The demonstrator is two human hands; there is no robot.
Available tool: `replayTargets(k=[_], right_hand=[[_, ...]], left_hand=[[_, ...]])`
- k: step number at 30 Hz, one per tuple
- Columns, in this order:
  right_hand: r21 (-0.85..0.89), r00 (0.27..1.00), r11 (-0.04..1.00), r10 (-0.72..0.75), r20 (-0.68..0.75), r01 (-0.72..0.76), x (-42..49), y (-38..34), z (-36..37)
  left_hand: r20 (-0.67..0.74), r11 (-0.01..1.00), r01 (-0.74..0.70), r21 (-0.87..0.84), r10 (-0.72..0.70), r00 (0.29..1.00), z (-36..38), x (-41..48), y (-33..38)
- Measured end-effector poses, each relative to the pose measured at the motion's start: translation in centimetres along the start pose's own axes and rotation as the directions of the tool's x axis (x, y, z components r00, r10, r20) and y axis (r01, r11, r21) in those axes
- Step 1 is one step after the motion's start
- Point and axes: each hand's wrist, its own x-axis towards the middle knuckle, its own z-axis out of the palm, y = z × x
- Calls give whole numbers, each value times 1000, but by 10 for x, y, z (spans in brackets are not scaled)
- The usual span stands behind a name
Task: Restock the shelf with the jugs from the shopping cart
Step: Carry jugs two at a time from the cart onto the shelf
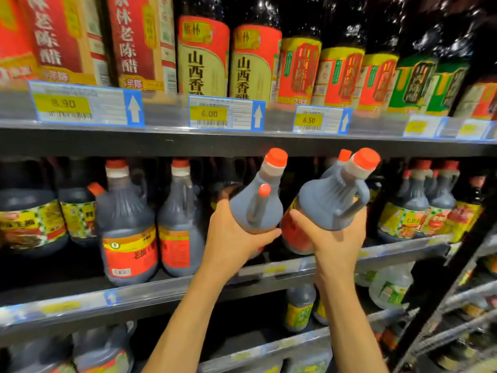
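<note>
Our left hand (236, 238) curls round the left jug (255, 208), our right hand (336, 240) round the right jug (328, 200); both hover tilted before the shelf (161, 290), not yet placed

Along the top row stand tall bottles with dark red labels (61, 36), then two with cream and red labels (201, 57), then yellow and red ones (298, 68), and green-labelled bottles (411, 84) further right. Below them, a clear rail carries blue-edged price tags reading 8.90 (86, 105), 6.00 (226, 114) and 6.50 (321, 120), each with a white arrow pointing up. Squat dark bottles with yellow checkered labels (29, 222) sit at the far left of the middle row. Lower down are a small dark bottle with a yellow-green label (300, 308) and a clear jug (390, 286), and a black slanted post (441, 278) crosses the right side.
</note>
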Motion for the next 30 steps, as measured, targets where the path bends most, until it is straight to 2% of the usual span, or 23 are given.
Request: replayTargets(k=[4, 8, 12, 17, 20, 23, 27, 30], right_hand=[[7, 998, 1000, -10, 57, 10, 1, 13, 9], [-7, 994, 1000, 22, 112, -22, -2, 29, 12], [-47, 975, 994, 108, 193, -101, 0, 45, 13], [-119, 918, 974, 221, 328, -191, 8, 65, 11], [-158, 850, 952, 306, 429, -263, 26, 70, 17], [-180, 781, 928, 372, 502, -326, 37, 74, 22], [-232, 768, 929, 370, 522, -290, 41, 80, 22], [-340, 802, 932, 295, 520, -122, 39, 79, 21]], left_hand=[[-70, 996, 58, 66, -54, 996, 5, -6, -7], [-113, 974, 181, 134, -166, 980, 13, -5, -26], [-204, 965, 245, 92, -223, 953, 19, -3, -38], [-310, 967, 236, 96, -196, 930, 21, -7, -29], [-330, 957, 234, 171, -168, 929, 23, -9, -24], [-344, 919, 308, 248, -213, 914, 25, -8, -23], [-355, 868, 382, 316, -265, 896, 26, -7, -20], [-333, 835, 399, 379, -279, 901, 24, -12, -18]])
